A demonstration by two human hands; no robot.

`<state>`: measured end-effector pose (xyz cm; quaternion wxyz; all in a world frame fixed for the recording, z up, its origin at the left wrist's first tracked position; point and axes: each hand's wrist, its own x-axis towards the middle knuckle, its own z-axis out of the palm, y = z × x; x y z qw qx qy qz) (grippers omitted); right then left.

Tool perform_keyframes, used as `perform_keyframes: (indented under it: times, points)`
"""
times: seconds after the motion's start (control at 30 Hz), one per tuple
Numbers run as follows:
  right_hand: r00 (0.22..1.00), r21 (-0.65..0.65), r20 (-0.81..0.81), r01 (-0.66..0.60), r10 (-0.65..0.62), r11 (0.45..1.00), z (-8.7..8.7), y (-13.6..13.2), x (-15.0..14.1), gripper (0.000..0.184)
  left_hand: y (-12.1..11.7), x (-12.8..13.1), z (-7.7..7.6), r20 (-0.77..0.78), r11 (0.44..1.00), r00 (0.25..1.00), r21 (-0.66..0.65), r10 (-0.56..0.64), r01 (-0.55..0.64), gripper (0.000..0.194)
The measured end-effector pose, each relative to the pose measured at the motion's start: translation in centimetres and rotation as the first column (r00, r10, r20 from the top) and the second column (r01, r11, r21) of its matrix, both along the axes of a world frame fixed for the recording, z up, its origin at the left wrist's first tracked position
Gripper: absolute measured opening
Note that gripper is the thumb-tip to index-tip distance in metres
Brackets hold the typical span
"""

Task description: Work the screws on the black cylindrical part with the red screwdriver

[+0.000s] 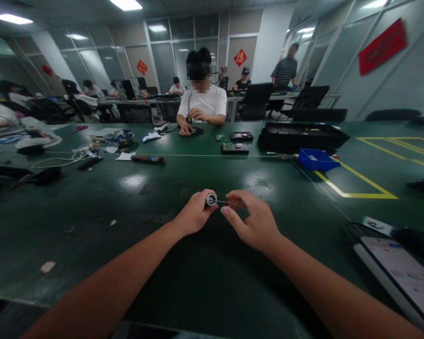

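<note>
1. The left hand [194, 214] grips a small metal-rimmed cylinder [211, 200] above the bench [92, 235].
2. The right hand [259, 221] loosely holds a slim red-handled tool [235, 204], its shaft reaching the cylinder's side.
3. I'd brace the cylinder firmly, keep the shaft straight and press gently.

Gold character "福" on a red diamond-shaped sign [240, 57] on the back wall, digits on a phone [397, 268] screen too blurred to read surely, marking on a white label [378, 226] unclear.
</note>
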<state>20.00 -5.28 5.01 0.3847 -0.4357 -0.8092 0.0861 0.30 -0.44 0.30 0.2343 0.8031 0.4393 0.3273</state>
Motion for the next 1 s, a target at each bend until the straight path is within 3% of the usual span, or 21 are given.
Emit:
perform_keyframes:
  times: [0.17, 0.4, 0.53, 0.67, 0.83, 1.0]
  points:
    - [0.997, -0.014, 0.002, 0.082, -0.082, 0.997, -0.2, 0.2, -0.1, 0.025, 0.0, 0.0, 0.1, 0.002, 1.000, 1.000, -0.006, -0.001, 0.001, 0.019]
    - [0.999, -0.009, -0.043, -0.015, 0.015, 1.000, -0.1, 0.0, -0.1, 0.034, -0.1, -0.1, 0.2, 0.023, 1.000, 1.000, -0.008, 0.015, -0.014, 0.018]
    - [1.000, -0.036, 0.000, 0.005, -0.005, 0.999, 0.0, -0.2, 0.0, 0.026, -0.2, -0.1, 0.4, 0.011, 1.000, 1.000, -0.018, 0.015, -0.015, 0.017]
    - [0.980, -0.069, -0.190, 0.038, -0.051, 0.997, -0.4, 0.0, -0.2, 0.024, -0.2, 0.0, 0.4, 0.018, 1.000, 1.000, -0.004, 0.007, -0.007, 0.016]
    - [0.818, -0.232, -0.568, -0.054, -0.090, 0.971, -1.3, 1.3, -0.4, 0.018, -0.2, 0.0, 0.3, 0.024, 1.000, 1.000, 0.011, 0.019, -0.019, 0.016]
    - [0.557, -0.403, -0.798, -0.206, -0.232, 0.892, -1.9, 2.9, -0.2, 0.021, -0.1, 0.0, 0.4, 0.021, 0.999, 0.999, 0.013, 0.034, -0.034, 0.017]
